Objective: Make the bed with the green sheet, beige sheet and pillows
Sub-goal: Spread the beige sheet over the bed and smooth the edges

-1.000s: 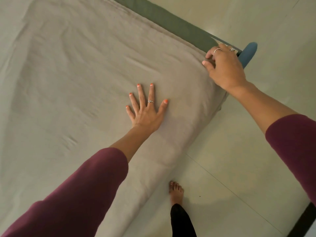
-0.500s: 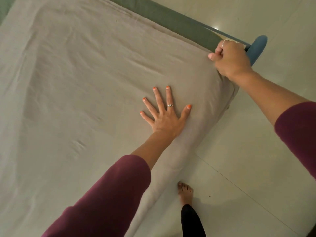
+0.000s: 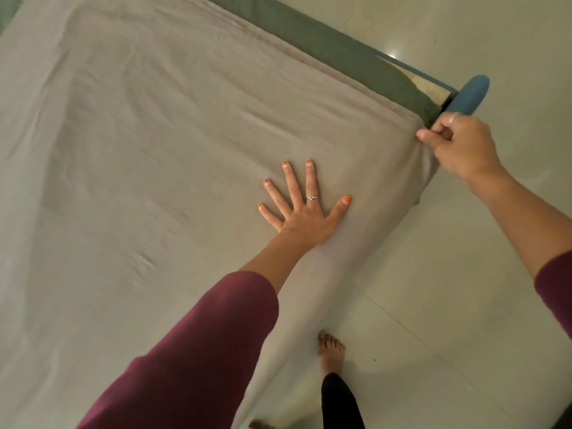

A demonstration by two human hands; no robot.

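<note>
The beige sheet (image 3: 139, 144) lies spread over the whole bed top and hangs over the near side. Along the far end a strip of the green sheet (image 3: 337, 49) shows below it. My left hand (image 3: 305, 209) rests flat on the beige sheet near the bed's right corner, fingers spread. My right hand (image 3: 461, 147) is closed on the beige sheet's corner at the bed corner, pinching the cloth between thumb and fingers. No pillows are in view.
A blue bed frame rail (image 3: 411, 72) and rounded blue corner post (image 3: 473, 94) stick out past the green sheet. Pale tiled floor (image 3: 448, 320) surrounds the bed on the right. My bare foot (image 3: 331, 351) stands close against the bed's side.
My right hand has closed into a pinch on the sheet corner and pulled it outward toward the blue post. My left hand stays flat on the sheet.
</note>
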